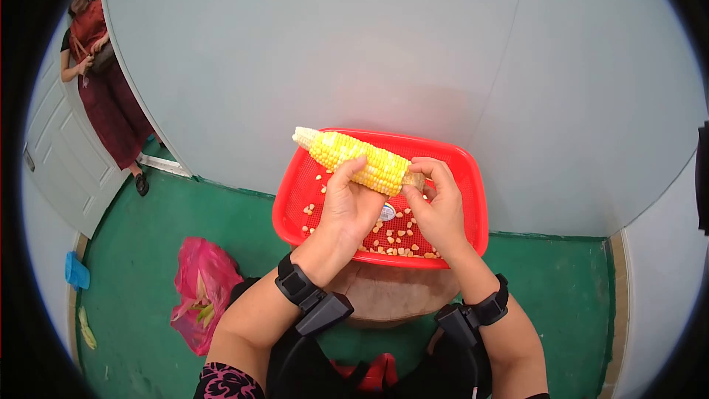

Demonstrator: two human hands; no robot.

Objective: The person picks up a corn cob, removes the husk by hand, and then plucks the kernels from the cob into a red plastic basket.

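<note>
A yellow ear of corn (354, 157) is held slantwise above a red plastic basket (481, 207), its pale tip toward the upper left. My left hand (353, 203) grips the cob from below, with the thumb laid along the rows. Around the brownish bare end at the right, my right hand (439, 210) is closed, thumb and fingers pinching there. Loose corn kernels (391, 235) lie scattered on the basket's mesh bottom, near a small white label (388, 212). My palms hide part of the cob's underside.
The basket rests on a round wooden stump (391, 292). A pink plastic bag (203, 288) with husks sits on the green floor at the left. Farther left are a blue container (76, 271) and a husk piece (87, 329). A person (111, 81) stands in the doorway.
</note>
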